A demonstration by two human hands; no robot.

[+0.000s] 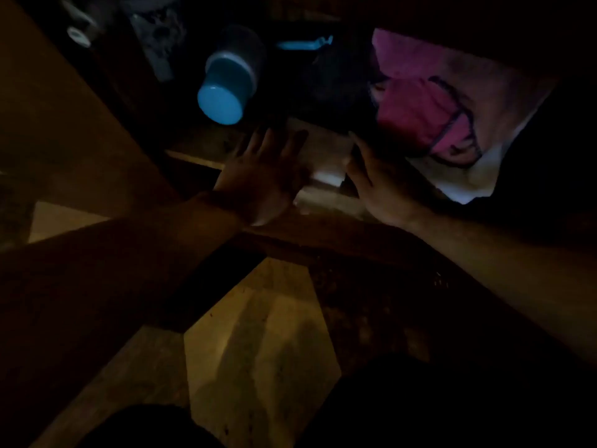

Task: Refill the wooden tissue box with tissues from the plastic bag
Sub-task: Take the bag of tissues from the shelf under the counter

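Observation:
The scene is very dark. The wooden tissue box lies between my two hands on a dark table. My left hand rests flat with fingers spread on the box's left part. Against the box's right side lies my right hand, fingers extended and apart. A pale strip shows on the box between the hands; I cannot tell whether it is tissue. A white and pink plastic bag lies just right of the box, beside my right hand.
A blue-lidded plastic jar stands behind the box on the left. A blue clip-like object lies further back. The dark table edge runs below my hands, with tiled floor beneath. My knees show at the bottom.

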